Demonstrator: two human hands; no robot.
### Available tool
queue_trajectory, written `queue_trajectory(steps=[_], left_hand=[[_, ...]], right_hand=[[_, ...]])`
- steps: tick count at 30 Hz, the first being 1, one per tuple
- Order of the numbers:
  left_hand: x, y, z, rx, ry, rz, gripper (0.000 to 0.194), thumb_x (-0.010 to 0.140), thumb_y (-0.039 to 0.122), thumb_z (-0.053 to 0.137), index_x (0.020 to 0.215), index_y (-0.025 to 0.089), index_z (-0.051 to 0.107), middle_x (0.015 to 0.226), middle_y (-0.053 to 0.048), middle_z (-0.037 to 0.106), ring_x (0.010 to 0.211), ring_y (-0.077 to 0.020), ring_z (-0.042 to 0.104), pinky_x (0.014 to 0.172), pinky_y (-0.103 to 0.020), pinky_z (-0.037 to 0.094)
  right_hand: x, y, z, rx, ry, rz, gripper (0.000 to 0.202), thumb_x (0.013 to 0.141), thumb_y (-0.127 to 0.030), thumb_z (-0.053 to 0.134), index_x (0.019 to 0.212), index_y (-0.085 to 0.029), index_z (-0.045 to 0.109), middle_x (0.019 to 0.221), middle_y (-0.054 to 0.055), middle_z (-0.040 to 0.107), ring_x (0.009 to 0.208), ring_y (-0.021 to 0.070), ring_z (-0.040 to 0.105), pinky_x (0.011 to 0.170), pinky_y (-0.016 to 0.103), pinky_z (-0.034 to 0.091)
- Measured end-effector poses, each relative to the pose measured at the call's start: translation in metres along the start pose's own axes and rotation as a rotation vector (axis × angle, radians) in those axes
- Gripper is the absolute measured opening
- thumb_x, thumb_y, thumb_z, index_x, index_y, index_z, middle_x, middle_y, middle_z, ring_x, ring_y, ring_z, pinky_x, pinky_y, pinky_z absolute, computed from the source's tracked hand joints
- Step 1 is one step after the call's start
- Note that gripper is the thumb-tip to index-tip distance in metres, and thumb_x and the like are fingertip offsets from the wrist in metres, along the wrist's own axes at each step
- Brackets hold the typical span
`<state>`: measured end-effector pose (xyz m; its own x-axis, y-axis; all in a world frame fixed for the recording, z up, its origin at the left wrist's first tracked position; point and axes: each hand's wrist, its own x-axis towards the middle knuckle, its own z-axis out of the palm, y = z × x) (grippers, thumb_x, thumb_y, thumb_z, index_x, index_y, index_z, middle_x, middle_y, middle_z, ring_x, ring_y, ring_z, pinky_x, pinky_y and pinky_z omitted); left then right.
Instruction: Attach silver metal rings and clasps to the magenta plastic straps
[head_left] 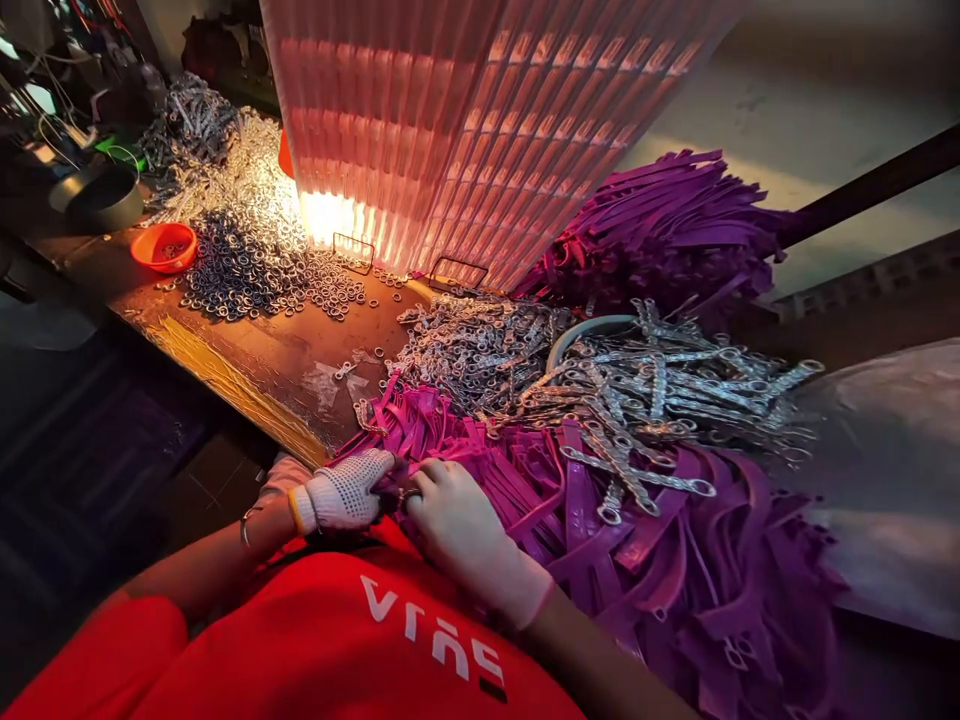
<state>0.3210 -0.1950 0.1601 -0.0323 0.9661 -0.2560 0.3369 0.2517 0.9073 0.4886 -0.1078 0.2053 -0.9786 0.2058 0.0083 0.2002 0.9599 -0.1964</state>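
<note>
My left hand (349, 490), in a white dotted glove with a yellow cuff, is closed close in front of my red shirt. Right beside it, my right hand (457, 520), in a plain pale glove, has its fingers bent together around a small dark item. The fingertips almost meet, and what lies between them is too small and dark to name. Purple strips (525, 490) lie heaped behind and to the right of both hands. Silver chain-like pieces with ringed ends (637, 390) are piled beyond the strips, some resting on top of them.
The wooden table (277, 350) carries a pile of small metal rings (247, 265), an orange bowl (163, 248) and a dark pot (97, 198). A ribbed translucent panel (450, 130) stands upright with a bright light behind it. More purple strips (660, 220) are bundled at the back right.
</note>
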Motion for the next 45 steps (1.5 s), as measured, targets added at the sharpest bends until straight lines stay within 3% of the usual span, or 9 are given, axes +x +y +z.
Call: queue_trajectory(steps=[3, 7, 11, 17, 21, 28, 35, 39, 45], left_hand=[[-0.006, 0.000, 0.010, 0.004, -0.071, -0.032, 0.013, 0.066, 0.010, 0.068, 0.074, 0.016, 0.059, 0.078, -0.002, 0.060, 0.074, -0.0160, 0.053, 0.077, -0.030, 0.047], [-0.018, 0.004, 0.010, -0.167, -0.091, -0.141, 0.018, 0.080, 0.029, 0.064, 0.088, 0.013, 0.066, 0.080, -0.003, 0.064, 0.072, -0.0153, 0.056, 0.063, -0.025, 0.045], [-0.024, 0.003, 0.006, -0.128, 0.006, -0.237, 0.024, 0.077, 0.036, 0.066, 0.085, 0.013, 0.068, 0.075, -0.002, 0.065, 0.067, -0.0149, 0.055, 0.057, -0.024, 0.041], [-0.017, 0.004, 0.004, -0.169, -0.110, -0.291, 0.027, 0.072, 0.039, 0.067, 0.079, 0.013, 0.067, 0.067, 0.000, 0.063, 0.060, -0.0127, 0.052, 0.051, -0.022, 0.037], [-0.011, -0.002, 0.006, -0.145, -0.105, -0.342, 0.018, 0.066, 0.028, 0.064, 0.074, 0.012, 0.067, 0.066, -0.001, 0.062, 0.059, -0.0127, 0.052, 0.052, -0.022, 0.038], [-0.016, 0.001, 0.013, -0.151, -0.082, -0.396, 0.018, 0.072, 0.030, 0.063, 0.076, 0.013, 0.068, 0.066, -0.001, 0.062, 0.059, -0.0128, 0.052, 0.053, -0.023, 0.037], [-0.021, 0.011, 0.020, 0.085, 0.185, -0.257, 0.011, 0.080, 0.026, 0.065, 0.081, 0.016, 0.061, 0.079, -0.002, 0.063, 0.075, -0.0154, 0.055, 0.068, -0.027, 0.041], [-0.024, 0.006, 0.029, 0.240, 0.195, -0.168, 0.006, 0.077, 0.018, 0.065, 0.078, 0.016, 0.060, 0.082, -0.003, 0.059, 0.077, -0.0164, 0.053, 0.071, -0.029, 0.040], [-0.029, 0.003, 0.035, 0.351, 0.141, -0.171, 0.008, 0.076, 0.015, 0.065, 0.075, 0.017, 0.058, 0.081, -0.003, 0.056, 0.076, -0.0168, 0.051, 0.070, -0.029, 0.038]], right_hand=[[0.006, 0.001, 0.002, -0.031, -0.097, -0.100, 0.013, 0.087, -0.011, 0.061, 0.080, -0.017, 0.071, 0.089, 0.011, 0.068, 0.095, 0.0266, 0.054, 0.072, 0.035, 0.038], [0.002, 0.008, 0.016, 0.061, -0.102, 0.027, 0.018, 0.079, -0.001, 0.058, 0.082, -0.014, 0.069, 0.087, 0.010, 0.066, 0.081, 0.0202, 0.053, 0.068, 0.031, 0.037], [-0.006, 0.013, 0.027, 0.151, -0.045, 0.079, 0.021, 0.073, 0.003, 0.054, 0.076, -0.014, 0.066, 0.081, 0.008, 0.064, 0.074, 0.0179, 0.051, 0.066, 0.028, 0.036], [-0.015, 0.011, 0.037, 0.235, -0.009, 0.147, 0.021, 0.078, -0.002, 0.050, 0.079, -0.014, 0.067, 0.083, 0.009, 0.064, 0.074, 0.0181, 0.053, 0.067, 0.028, 0.038], [-0.018, 0.007, 0.043, 0.300, 0.020, 0.214, 0.021, 0.082, -0.006, 0.049, 0.086, -0.013, 0.069, 0.087, 0.012, 0.066, 0.078, 0.0200, 0.056, 0.070, 0.030, 0.042], [-0.024, 0.007, 0.026, 0.488, 0.235, 0.353, 0.033, 0.084, -0.004, 0.048, 0.108, -0.014, 0.068, 0.106, 0.012, 0.066, 0.099, 0.0215, 0.059, 0.086, 0.031, 0.046], [-0.016, -0.006, 0.009, 0.310, -0.131, 0.442, 0.018, 0.081, -0.005, 0.054, 0.078, -0.017, 0.068, 0.086, 0.008, 0.067, 0.079, 0.0181, 0.059, 0.070, 0.027, 0.039], [-0.004, -0.018, 0.008, 0.181, -0.315, 0.486, 0.023, 0.081, -0.005, 0.052, 0.086, -0.016, 0.071, 0.095, 0.011, 0.071, 0.084, 0.0200, 0.062, 0.068, 0.029, 0.038], [0.006, -0.015, 0.014, 0.292, -0.479, 0.433, 0.025, 0.081, -0.007, 0.051, 0.091, -0.014, 0.073, 0.097, 0.014, 0.072, 0.089, 0.0224, 0.066, 0.068, 0.030, 0.037]])
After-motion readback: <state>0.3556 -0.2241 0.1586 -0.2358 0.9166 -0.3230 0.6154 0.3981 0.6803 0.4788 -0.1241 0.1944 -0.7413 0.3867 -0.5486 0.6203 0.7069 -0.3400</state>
